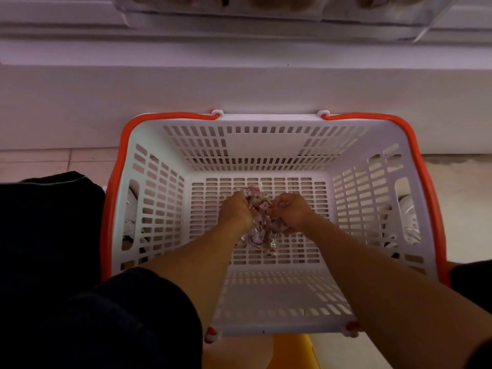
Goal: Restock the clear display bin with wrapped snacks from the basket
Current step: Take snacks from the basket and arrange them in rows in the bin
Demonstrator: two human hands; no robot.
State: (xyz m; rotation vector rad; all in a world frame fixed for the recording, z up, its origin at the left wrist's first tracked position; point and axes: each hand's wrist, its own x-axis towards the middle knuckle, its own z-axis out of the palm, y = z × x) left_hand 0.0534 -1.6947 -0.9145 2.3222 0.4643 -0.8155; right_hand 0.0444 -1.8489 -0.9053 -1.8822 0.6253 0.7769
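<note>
Head view has my left hand and right hand curled around the wrapped snacks on the basket floor; I'd cup underneath so none slip out.

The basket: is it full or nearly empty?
Nearly empty: the basket shows bare slotted floor around one small pile of wrapped snacks.

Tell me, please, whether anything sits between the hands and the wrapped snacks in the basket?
Nothing visible does: the left hand and right hand already grip the wrapped snacks on the floor of the open-topped basket.
</note>
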